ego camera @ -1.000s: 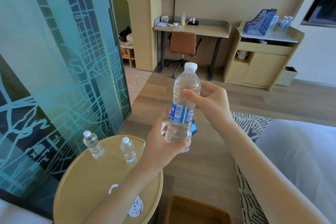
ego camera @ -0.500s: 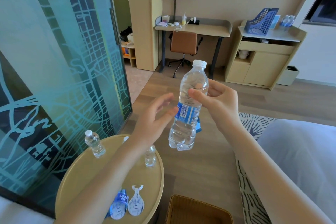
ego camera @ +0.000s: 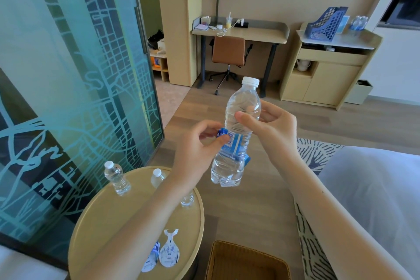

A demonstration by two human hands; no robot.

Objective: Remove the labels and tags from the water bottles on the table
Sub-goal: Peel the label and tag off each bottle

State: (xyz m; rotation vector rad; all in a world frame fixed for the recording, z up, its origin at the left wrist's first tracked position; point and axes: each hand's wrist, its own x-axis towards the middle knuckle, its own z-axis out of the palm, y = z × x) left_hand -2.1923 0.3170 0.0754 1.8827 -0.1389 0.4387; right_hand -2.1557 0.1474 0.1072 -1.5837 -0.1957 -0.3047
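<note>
The room is hotel-style with a wood-plank floor. A frosted glass partition (ego camera: 68, 75) stands on the left and a small round tabletop (ego camera: 109, 223) sits low in the view. A bottle (ego camera: 227, 170) of water is held in the air clear of the tabletop, roughly upright, with its white cap on.

Right hand (ego camera: 272, 129): the fingers (ego camera: 243, 118) are curled round the bottle's upper body, with the thumb across the near face. The hold looks firm.

Left hand (ego camera: 195, 150): thumb and forefinger are closed in a pinch on the upper edge of the blue label (ego camera: 231, 143), where a corner stands lifted off the plastic.

Change noted: a second ago the left hand was wrapped round the bottle's lower half. Half a second ago it had let go and hung open beside the label. It now has the label's edge. The right hand's hold is unchanged.

Judgement: the change of grip is complete and the peel is about to begin. Most of the label is still wrapped round the bottle.

Materials: the bottle is thin, clear, ribbed plastic, dented low down, and would likely buckle if squeezed. The label is a glossy film band.

Below the left fingers, bare bottles (ego camera: 117, 179) stand on the tabletop, one of them partly hidden behind the left forearm. Further below lie a flat white tag (ego camera: 169, 252) and a loose blue strip (ego camera: 151, 259). A woven basket (ego camera: 245, 261) sits on the floor below the right fingers.
</note>
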